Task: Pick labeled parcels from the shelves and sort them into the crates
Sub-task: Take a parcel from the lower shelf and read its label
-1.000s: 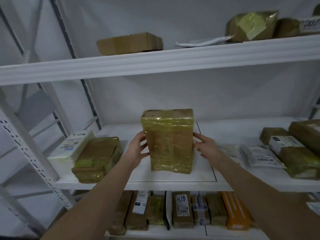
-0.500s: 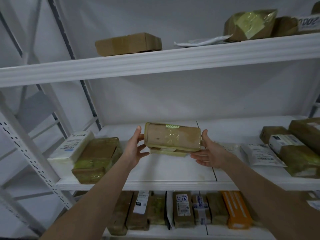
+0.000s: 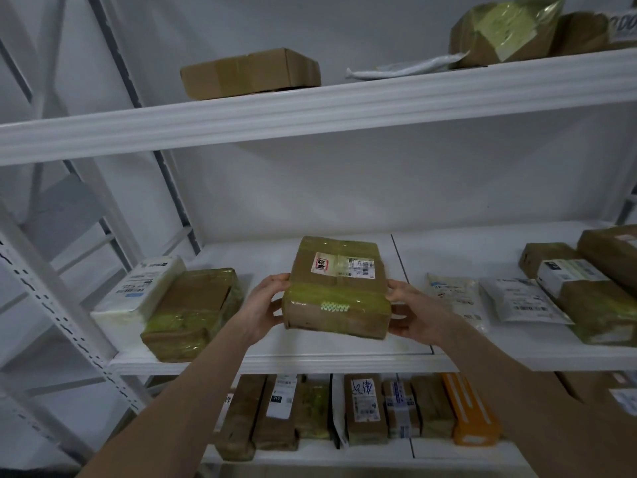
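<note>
Compared with half a second ago, the parcel point(image 3: 336, 288) is now showing its broad labelled face to the camera, where a narrow side was facing before. Both hands are remaining at its two ends.

Left hand point(image 3: 265, 305): it is gripping the parcel's left end, with the thumb lying on the upper edge and the fingers curling round behind.

Right hand point(image 3: 413, 312): it is gripping the right end, with the fingers curling beneath and the thumb pressing the side.

Parcel: it is brown with green tape bands and is tilting towards the viewer. It is hanging over the middle shelf point(image 3: 310, 360), near the centre of the front edge. Contact with the board cannot be confirmed. A white label point(image 3: 360, 267) and a red-marked sticker point(image 3: 320, 263) are sitting on the upper face.

Middle shelf, left end: a white packet point(image 3: 141, 284) is lying against a taped box point(image 3: 193, 312), and both are well apart from the parcel.

Middle shelf, right of centre: two white bags point(image 3: 455, 298) point(image 3: 520, 301) are lying flat. Brown boxes point(image 3: 599, 305) are crowding the right end.

Top shelf point(image 3: 310, 115): a carton point(image 3: 251, 72) is resting near the front edge.

Bottom shelf point(image 3: 448, 455): a row of parcels is standing side by side, with an orange one point(image 3: 472, 408) at its right end.
</note>
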The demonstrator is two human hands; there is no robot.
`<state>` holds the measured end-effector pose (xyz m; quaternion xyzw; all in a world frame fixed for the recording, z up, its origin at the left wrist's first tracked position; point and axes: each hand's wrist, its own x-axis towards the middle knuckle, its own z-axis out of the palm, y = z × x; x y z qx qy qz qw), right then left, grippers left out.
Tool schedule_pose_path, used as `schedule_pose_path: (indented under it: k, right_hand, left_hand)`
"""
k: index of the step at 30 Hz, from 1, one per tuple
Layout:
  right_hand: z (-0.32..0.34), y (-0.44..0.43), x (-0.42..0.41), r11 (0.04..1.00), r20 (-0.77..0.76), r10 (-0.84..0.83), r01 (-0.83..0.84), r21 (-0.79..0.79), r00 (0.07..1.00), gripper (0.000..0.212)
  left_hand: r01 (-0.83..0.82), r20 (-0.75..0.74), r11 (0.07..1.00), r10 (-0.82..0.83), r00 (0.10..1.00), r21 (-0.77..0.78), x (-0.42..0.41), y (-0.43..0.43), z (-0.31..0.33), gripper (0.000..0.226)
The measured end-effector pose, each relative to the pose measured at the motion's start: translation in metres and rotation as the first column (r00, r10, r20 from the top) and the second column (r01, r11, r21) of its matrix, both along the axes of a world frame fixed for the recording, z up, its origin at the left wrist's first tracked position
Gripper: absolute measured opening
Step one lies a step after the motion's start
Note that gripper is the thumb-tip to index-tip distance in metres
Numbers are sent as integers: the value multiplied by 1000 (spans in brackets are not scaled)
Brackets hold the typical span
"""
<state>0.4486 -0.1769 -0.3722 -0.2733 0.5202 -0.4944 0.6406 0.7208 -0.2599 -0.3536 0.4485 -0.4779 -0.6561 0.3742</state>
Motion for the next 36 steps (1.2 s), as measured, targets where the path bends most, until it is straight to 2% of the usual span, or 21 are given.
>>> schedule_pose_path:
  k: [4,7,13,14,16,18,21,23,25,26,28,29,31,32,33,36]
  right_hand:
    - [-2,-4,3,999,9,-26,26,-18,1000,52]
    - [-1,-4,6,999,-17,-45,45,-21,999,53]
    - [-5,-6,11,995,-35,-88,87,-40,995,57]
    - [-7,-7,12,992,-82,-121,118,-35,989,58]
    - [-12,-8,14,988,-269,-133,151,44,954,68]
    - [-15,-5,25,981,-352,-46,110,163,935,68]
    - [-19,-4,50,969,-257,103,-39,243,961,62]
    - [-25,-5,59,974,-264,68,-6,229,962,59]
    - [-28,-5,56,974,-274,-10,72,216,962,52]
    - [-27,-3,52,972,-259,-36,94,215,965,49]
    - [-26,0,40,970,-296,-70,134,203,953,44]
    - [-25,1,34,969,-348,-79,154,193,934,42]
    - [-22,3,28,973,-484,-85,178,149,871,39]
    - [-19,4,27,979,-533,-73,162,123,843,38]
    - [-17,3,28,984,-548,-64,144,105,834,40]
    - [-11,2,36,993,-540,-27,84,81,841,32]
  left_hand:
    - [-20,17,1000,20,1000,-17,1,2,-7,23]
    - [-40,29,999,40,999,-10,-1,3,-7,26]
    - [4,90,980,-22,996,197,-1,2,-16,31]
    - [-31,81,974,13,997,222,-3,2,-18,32]
    - [-128,67,961,115,991,245,-11,4,-25,33]
    - [-181,54,950,173,983,253,-25,9,-32,37]
    - [-173,18,937,176,984,304,-55,24,-42,44]
    - [-123,32,933,120,992,337,-68,33,-50,49]
    - [-87,109,931,52,993,354,-68,35,-57,54]
    - [-124,166,930,70,984,345,-61,32,-60,55]
    - [-330,320,911,244,915,249,-41,17,-66,58]
    - [-434,431,890,341,835,138,-28,8,-69,64]
    - [-442,593,894,396,701,-75,-9,-4,-69,82]
    - [-380,611,916,377,696,-131,-4,-8,-68,86]
    - [-314,594,938,336,731,-145,-1,-11,-66,87]
    - [-166,541,980,198,818,-108,-4,-13,-60,78]
